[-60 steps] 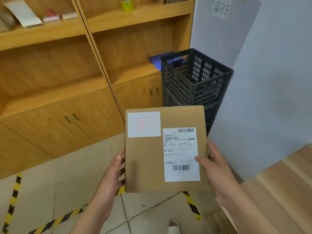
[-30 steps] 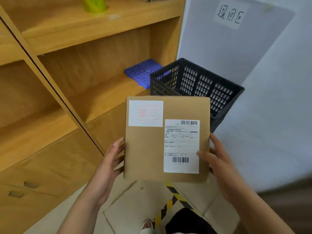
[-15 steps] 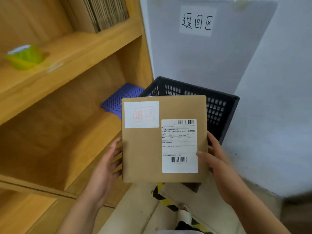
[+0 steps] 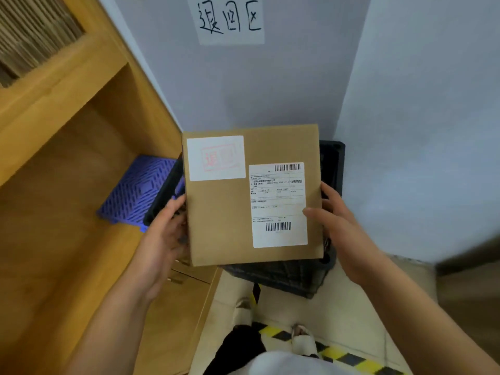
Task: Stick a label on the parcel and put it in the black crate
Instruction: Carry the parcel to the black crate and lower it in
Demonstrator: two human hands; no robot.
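Observation:
A flat brown cardboard parcel (image 4: 224, 220) is held level in front of me, directly above the black crate (image 4: 331, 163). It carries a white label with a red stamp (image 4: 216, 157) at its top left and a white shipping label (image 4: 278, 204) with barcodes on its right half. My left hand (image 4: 165, 236) grips the parcel's left edge. My right hand (image 4: 341, 228) grips the right edge, thumb on the shipping label. The parcel hides most of the crate; only its rim and front wall (image 4: 284, 277) show.
A wooden shelf unit (image 4: 67, 185) stands at the left, with a blue plastic grid tray (image 4: 135, 190) on its shelf beside the crate. Grey walls meet in a corner behind the crate, with a handwritten paper sign (image 4: 230, 20) above. Yellow-black floor tape (image 4: 338, 350) lies near my feet.
I have stepped closer to the corner, so the crate went from behind the parcel to directly beneath it. Both hands kept their grip on the parcel.

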